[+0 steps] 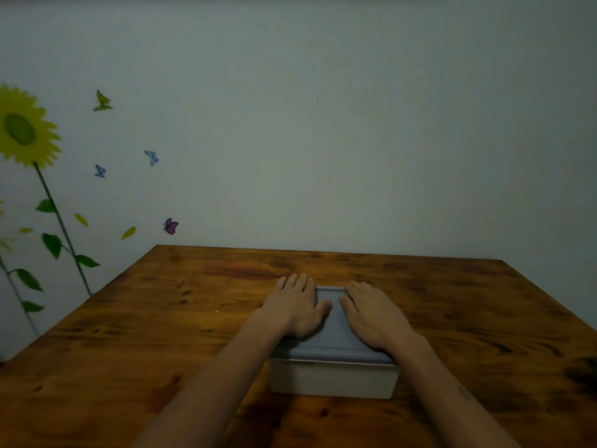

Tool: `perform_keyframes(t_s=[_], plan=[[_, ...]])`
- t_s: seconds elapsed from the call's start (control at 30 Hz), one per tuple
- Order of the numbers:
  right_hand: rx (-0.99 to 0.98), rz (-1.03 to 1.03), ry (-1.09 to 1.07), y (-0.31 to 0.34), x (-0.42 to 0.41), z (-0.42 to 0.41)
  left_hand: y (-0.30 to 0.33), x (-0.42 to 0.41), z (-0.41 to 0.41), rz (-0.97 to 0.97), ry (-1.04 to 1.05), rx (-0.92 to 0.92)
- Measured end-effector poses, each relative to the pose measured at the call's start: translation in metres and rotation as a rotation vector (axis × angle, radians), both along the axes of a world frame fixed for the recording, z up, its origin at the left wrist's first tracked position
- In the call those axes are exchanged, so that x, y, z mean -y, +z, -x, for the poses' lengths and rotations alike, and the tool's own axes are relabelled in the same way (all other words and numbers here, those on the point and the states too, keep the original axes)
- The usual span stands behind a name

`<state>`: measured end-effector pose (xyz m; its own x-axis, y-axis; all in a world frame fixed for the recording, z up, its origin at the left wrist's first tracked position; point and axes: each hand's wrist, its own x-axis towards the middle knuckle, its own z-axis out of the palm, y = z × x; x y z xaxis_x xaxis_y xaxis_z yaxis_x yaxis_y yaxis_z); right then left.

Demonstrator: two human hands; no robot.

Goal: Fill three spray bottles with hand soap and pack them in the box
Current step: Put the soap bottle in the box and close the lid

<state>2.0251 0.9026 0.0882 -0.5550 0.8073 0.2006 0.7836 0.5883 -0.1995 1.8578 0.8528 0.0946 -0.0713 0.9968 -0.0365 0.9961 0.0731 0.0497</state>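
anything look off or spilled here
Nothing stands out. The box sits square on the table with its lid on, left hand and right hand flat on it. No spill shows.

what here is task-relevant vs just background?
Job: box with grey lid on; left hand and right hand flat on the lid. No spray bottles or soap in view.
Background: wooden table; sunflower and butterfly wall stickers.
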Motion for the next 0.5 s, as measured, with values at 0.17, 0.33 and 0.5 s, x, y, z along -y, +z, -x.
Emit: perform_keyframes(t_s=[0.17, 0.33, 0.5], plan=[[-0.107, 0.029, -0.069, 0.005, 0.008, -0.002, 0.016, 0.002, -0.014, -0.044, -0.018, 0.063], [-0.150, 0.049, -0.076, 0.008, 0.018, -0.004, 0.015, 0.003, -0.017, -0.050, -0.006, 0.057], [-0.219, 0.091, -0.074, 0.008, 0.024, -0.011, 0.017, 0.010, -0.016, -0.068, 0.013, 0.077]])
